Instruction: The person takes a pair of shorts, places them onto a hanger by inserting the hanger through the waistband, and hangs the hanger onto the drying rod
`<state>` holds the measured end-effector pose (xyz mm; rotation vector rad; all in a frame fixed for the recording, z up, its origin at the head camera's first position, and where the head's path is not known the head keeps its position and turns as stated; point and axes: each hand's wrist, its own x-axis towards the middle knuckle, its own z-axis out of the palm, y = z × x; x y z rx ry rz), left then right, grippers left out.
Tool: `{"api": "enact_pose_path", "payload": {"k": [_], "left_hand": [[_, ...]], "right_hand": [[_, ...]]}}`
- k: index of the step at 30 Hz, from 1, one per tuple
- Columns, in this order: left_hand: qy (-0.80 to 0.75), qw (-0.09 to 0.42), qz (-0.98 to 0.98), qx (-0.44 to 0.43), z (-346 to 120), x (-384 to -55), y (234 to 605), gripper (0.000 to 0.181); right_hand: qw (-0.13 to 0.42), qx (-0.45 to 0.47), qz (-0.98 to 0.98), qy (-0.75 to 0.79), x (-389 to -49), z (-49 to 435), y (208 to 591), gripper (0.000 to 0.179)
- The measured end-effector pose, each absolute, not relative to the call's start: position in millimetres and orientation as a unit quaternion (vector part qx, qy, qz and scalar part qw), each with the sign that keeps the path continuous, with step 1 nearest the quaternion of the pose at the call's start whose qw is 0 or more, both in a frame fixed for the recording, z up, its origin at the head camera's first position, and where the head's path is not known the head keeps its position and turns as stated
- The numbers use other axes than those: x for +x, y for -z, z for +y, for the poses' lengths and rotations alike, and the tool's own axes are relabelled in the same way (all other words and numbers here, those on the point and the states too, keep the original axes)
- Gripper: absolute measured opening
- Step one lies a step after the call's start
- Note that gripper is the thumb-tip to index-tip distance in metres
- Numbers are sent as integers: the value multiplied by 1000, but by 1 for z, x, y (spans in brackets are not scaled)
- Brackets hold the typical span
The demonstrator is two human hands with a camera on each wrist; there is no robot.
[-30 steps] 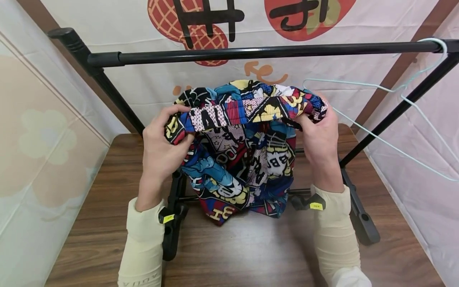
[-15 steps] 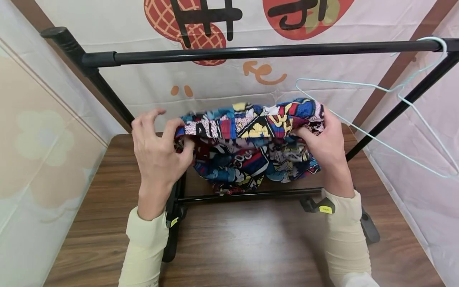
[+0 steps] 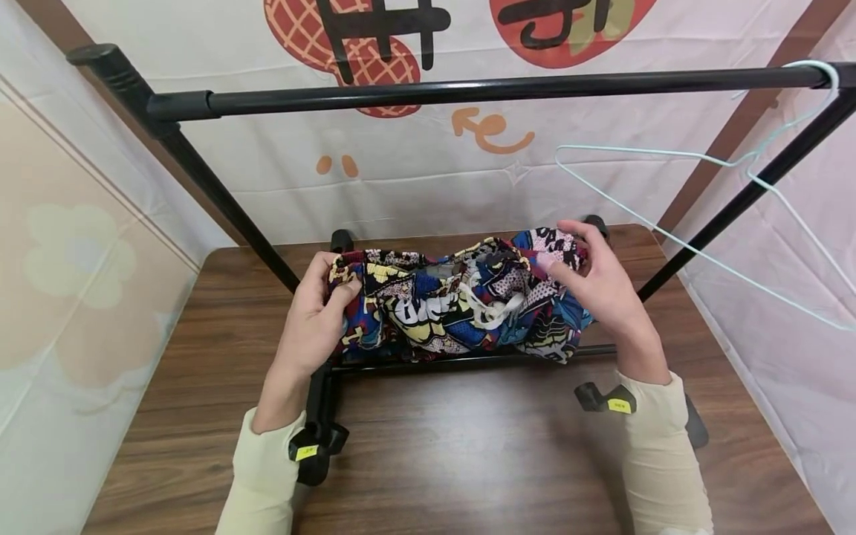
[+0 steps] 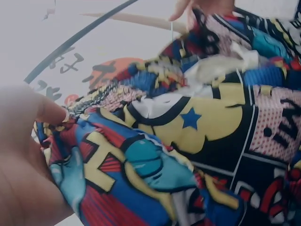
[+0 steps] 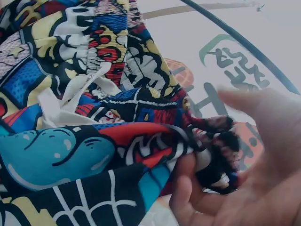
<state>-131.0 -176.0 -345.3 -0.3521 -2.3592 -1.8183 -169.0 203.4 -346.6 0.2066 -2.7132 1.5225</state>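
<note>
Comic-print shorts (image 3: 428, 316) with a gathered elastic waistband and a white drawstring (image 3: 491, 308) hang between both hands, the drawstring side toward me. My left hand (image 3: 310, 319) pinches the waistband's left end, thumb in front. At the other end is my right hand (image 3: 602, 286), its fingers bent around the cloth. The right wrist view shows the right thumb (image 5: 244, 103) lifted off the fabric, with the fingers (image 5: 186, 181) curled at the bunched edge. In the left wrist view the shorts (image 4: 188, 122) fill most of the picture, partly blurred.
A black rack's top bar (image 3: 468, 91) spans the back, above the shorts. From its right end hangs a light blue wire hanger (image 3: 642, 152). The rack's lower bar (image 3: 461, 362) runs just below the cloth, over a wooden table (image 3: 468, 453). Printed cloth walls (image 3: 254, 178) enclose the space.
The shorts have come down and turned, so the white drawstring now shows. My left hand spread its fingers half a second ago and now pinches the waistband again. My right thumb has loosened.
</note>
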Motion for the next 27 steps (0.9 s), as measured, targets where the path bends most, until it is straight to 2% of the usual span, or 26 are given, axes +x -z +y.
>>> {"api": "enact_pose_path", "payload": {"k": [2,4,7,9,11,13,18,20,22,27], "left_hand": [[633,54,-764,-109,-173,-130,342,11],[661,38,-743,-94,-171,-129,337,15],[693,33,-716,-76,-168,-125,330,20],[698,49,-709,-84,-166,-124,328,15],[680,76,-722,-105,-165,-124,328,7],[646,104,-745,-129,-162,-123,328,3],[588,146,-776,-175,-151,-121,329,17],[587,162,-769,-192,-147,-119,328,19],[597,182,-753,-209,-144,-117,327,21],[613,243,-722,-206,-147,-118,323,19]], "right_hand": [[-5,76,-887,-456,-169,202,351,87],[-7,86,-899,-430,-170,199,355,89],[4,89,-897,-433,-172,192,361,64],[13,96,-892,-441,-174,187,365,44],[8,101,-886,-451,-174,181,367,35],[1,112,-886,-451,-174,173,370,37],[-7,148,-891,-429,-174,146,378,69],[6,159,-896,-414,-174,137,384,74],[18,163,-898,-407,-176,132,391,65],[36,141,-902,-406,-185,141,401,29]]}}
